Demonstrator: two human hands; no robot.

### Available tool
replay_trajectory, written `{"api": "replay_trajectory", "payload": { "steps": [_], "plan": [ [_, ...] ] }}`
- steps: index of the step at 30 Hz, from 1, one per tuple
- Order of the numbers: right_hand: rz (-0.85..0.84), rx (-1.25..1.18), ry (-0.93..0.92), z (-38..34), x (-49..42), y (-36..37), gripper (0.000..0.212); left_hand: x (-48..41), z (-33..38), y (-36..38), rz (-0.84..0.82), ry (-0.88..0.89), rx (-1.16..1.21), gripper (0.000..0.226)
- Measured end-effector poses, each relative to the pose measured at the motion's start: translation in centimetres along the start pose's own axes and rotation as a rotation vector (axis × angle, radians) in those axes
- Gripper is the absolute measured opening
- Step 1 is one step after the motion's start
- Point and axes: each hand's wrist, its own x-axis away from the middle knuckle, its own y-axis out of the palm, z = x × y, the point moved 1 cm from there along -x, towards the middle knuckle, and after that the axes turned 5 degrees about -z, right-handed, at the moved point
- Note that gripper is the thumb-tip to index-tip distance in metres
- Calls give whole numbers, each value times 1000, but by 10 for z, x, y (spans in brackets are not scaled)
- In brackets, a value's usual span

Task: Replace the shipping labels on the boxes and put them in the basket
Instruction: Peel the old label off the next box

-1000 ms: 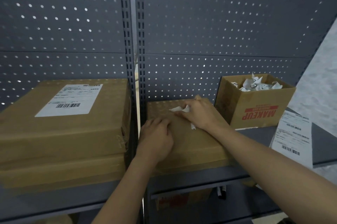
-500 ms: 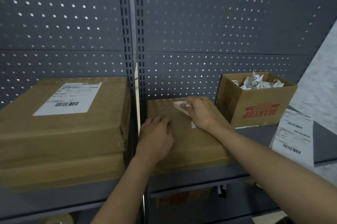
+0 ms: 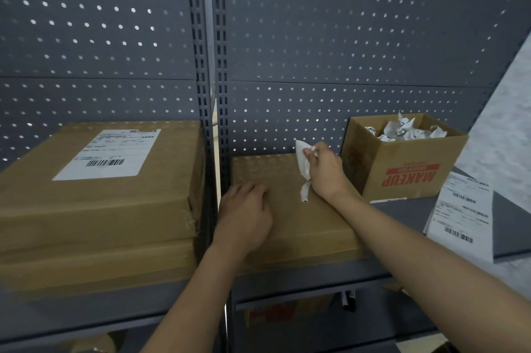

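Grey shelf (image 3: 402, 216): left hand (image 3: 244, 214) rests relaxed on the box (image 3: 301, 229), right hand (image 3: 327, 173) pinches a crumpled label (image 3: 302, 158).

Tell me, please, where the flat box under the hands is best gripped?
Grip the flat box by its two front corners, coming from the front: the shelf upright crowds its left side, the MAKEUP box stands near its right rear, and pegboard closes the back.

Person's limbs inspected: left hand (image 3: 244, 214) and right hand (image 3: 327, 171), both bare. Left forearm (image 3: 195, 295) and right forearm (image 3: 431, 260) uncovered along their whole visible length, down to the picture's lower edge.
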Motion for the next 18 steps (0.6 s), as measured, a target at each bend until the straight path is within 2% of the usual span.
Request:
{"api": "replay_trajectory", "payload": {
  "steps": [5, 11, 13, 16, 18],
  "plan": [
    [75, -165, 31, 0, 3, -7, 17, 1, 1, -1, -2, 0, 14, 43],
    [260, -252, -108, -3, 7, -19, 29, 1, 1, -2, 16, 2, 15, 42],
    [244, -359, -83, -3, 8, -25, 30, 1, 0, -2, 9, 0, 20, 42],
    [183, -241, -99, 1, 13, -36, 28, 0, 0, -2, 11, -2, 30, 42],
    [77, -188, -98, 7, 17, -42, 22, -1, 0, -1, 14, 1, 24, 41]
  ]
}}
